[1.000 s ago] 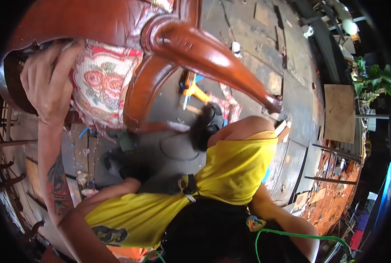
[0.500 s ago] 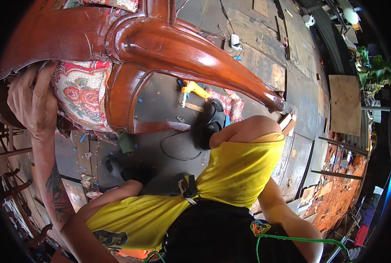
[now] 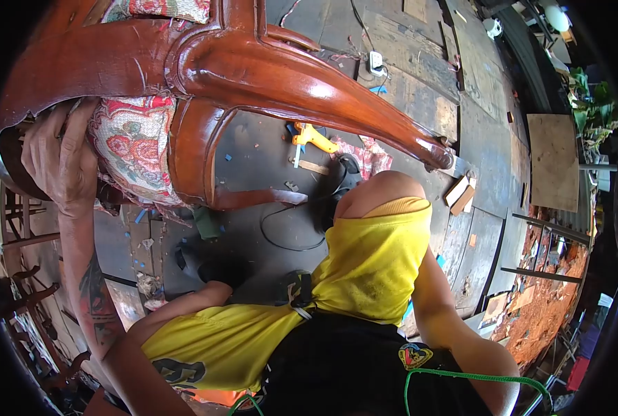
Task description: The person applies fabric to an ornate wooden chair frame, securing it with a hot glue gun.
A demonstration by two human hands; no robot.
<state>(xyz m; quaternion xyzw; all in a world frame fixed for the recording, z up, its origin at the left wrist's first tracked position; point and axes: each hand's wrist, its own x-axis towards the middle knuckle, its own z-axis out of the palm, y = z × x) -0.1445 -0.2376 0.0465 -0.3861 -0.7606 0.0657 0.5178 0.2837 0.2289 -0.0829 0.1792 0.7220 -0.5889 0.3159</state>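
Note:
A tipped wooden chair (image 3: 267, 76) with glossy red-brown carved legs fills the upper left of the head view. Patterned red and cream upholstery (image 3: 132, 135) shows between its rails. At the far left my left hand (image 3: 63, 156) is closed around part of the chair's frame beside this fabric, its fingertips tucked out of sight under the rail. My right arm (image 3: 437, 305) reaches down behind my raised knee, which hides the right hand. A yellow glue gun (image 3: 314, 138) lies on the floor beyond my foot, inside the curve of the leg.
A white power socket (image 3: 376, 64) with a cable lies on the board floor. Scraps of patterned fabric (image 3: 371, 156), wood offcuts (image 3: 460, 194) and blue bits are scattered about. A plywood sheet (image 3: 553, 163) is at the right, near reddish earth (image 3: 537, 319).
My raised knee has moved left and slightly up, and more of the floor beside it shows. The view has shifted a little. My left hand keeps its hold on the chair.

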